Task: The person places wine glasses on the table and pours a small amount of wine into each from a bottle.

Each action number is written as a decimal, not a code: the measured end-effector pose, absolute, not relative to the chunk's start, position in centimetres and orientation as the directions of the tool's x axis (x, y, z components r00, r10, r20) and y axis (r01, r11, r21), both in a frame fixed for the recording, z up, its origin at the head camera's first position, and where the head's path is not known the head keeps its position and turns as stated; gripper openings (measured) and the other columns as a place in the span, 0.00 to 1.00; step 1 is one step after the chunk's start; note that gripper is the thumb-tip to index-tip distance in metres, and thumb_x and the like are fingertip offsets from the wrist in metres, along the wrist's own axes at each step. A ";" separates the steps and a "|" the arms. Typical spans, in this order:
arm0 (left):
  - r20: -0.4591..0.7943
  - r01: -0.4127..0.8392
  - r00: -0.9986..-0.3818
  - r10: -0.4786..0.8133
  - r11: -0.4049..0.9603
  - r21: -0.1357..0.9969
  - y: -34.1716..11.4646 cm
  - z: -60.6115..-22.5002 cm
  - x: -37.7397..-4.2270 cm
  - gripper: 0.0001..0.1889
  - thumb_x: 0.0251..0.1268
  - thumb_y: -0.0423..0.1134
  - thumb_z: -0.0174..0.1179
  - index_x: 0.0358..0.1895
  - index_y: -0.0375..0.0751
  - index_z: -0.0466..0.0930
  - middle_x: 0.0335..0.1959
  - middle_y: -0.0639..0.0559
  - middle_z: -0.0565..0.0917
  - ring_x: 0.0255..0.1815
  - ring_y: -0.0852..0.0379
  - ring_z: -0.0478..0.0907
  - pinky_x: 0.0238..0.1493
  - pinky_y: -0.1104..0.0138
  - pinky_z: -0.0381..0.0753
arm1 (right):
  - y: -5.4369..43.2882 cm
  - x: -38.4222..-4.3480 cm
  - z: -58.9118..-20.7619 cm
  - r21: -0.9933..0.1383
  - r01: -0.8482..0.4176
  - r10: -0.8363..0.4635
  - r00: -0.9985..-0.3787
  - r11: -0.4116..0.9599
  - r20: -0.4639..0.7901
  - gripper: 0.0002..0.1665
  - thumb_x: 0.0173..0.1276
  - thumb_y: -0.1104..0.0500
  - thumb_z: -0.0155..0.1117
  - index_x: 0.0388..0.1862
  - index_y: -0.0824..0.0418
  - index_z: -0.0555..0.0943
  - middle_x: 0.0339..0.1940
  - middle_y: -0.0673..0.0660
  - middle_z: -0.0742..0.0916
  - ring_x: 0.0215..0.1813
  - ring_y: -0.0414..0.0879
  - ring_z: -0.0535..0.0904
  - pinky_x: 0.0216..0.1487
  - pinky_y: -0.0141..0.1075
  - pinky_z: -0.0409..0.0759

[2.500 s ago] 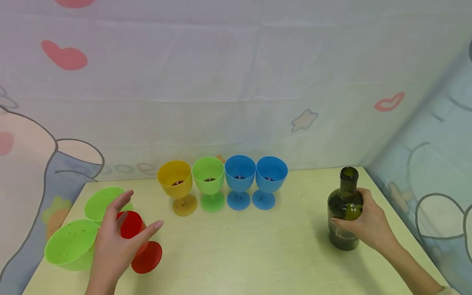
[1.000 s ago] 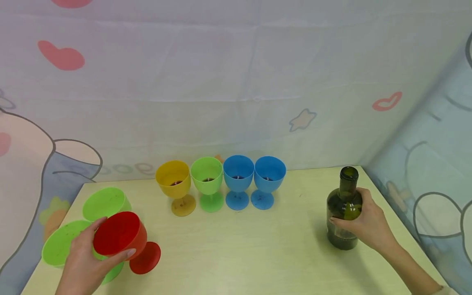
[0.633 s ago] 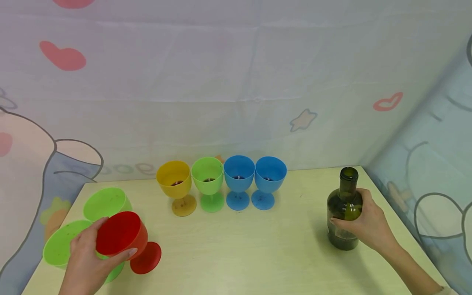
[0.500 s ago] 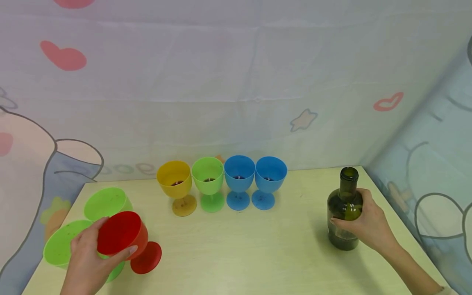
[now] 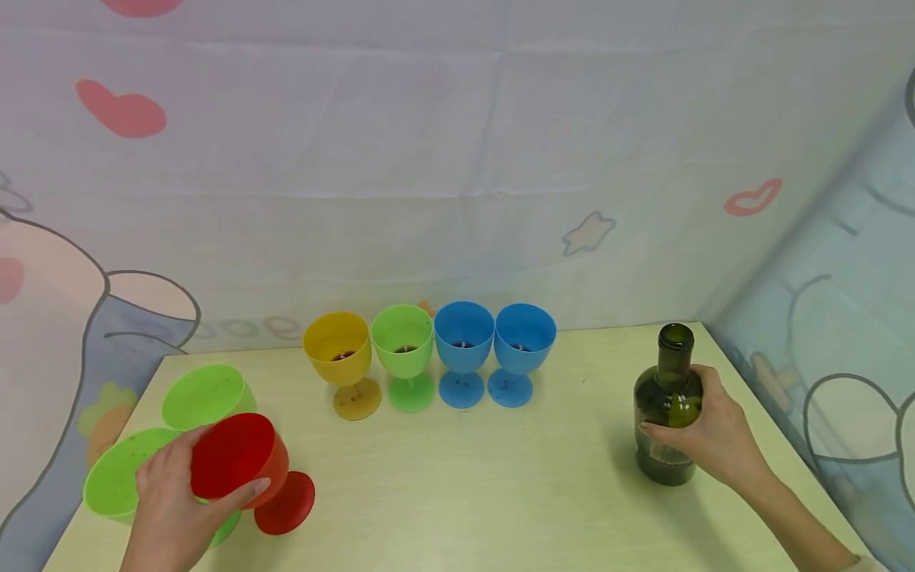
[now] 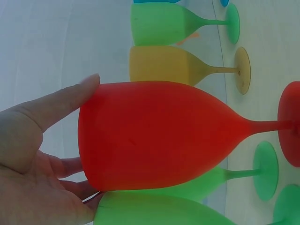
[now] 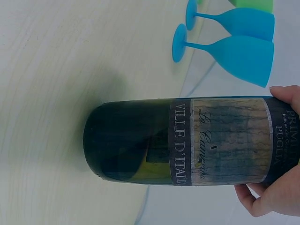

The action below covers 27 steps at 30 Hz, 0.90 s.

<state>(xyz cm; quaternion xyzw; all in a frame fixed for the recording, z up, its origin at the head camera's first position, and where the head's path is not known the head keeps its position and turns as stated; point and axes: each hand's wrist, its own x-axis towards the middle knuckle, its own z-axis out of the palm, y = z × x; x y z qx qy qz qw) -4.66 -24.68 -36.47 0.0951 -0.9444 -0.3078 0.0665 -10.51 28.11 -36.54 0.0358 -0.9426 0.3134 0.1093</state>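
Observation:
On the left of the head view, my left hand [image 5: 171,504] grips the bowl of a red goblet [image 5: 236,461] near its rim, thumb on one side and fingers on the other. Its round foot is at the tabletop. In the left wrist view the red goblet [image 6: 159,133] fills the middle, no liquid visible from outside. At the right, my right hand [image 5: 718,437] holds a dark green wine bottle [image 5: 661,397] upright around its body. The right wrist view shows the label of the bottle [image 7: 229,140] and dark liquid inside; whether its base touches the table is unclear.
Two light green goblets stand beside my left hand, one behind [image 5: 203,393] and one left [image 5: 121,477]. Along the back of the table [image 5: 457,492] stand a yellow goblet [image 5: 339,349], a green goblet [image 5: 403,342] and two blue goblets [image 5: 465,338], each with a little dark liquid. Printed cloth [image 5: 429,159] hangs behind.
My left hand, spread over the red goblet 2.5 seconds ago, has moved left and closed around its bowl. During the last second it barely shifts. My right hand and the bottle stay put.

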 end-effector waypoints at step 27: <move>0.036 -0.156 -0.971 -0.236 0.744 0.650 -23.1 -35.6 -4.7 0.51 0.40 0.51 0.72 0.64 0.29 0.52 0.57 0.31 0.58 0.53 0.33 0.57 0.37 0.45 0.77 | 28.2 -10.6 -36.6 -0.584 -0.129 0.002 -0.976 0.802 0.218 0.53 0.45 0.54 0.76 0.60 0.74 0.54 0.48 0.74 0.73 0.47 0.70 0.72 0.42 0.59 0.71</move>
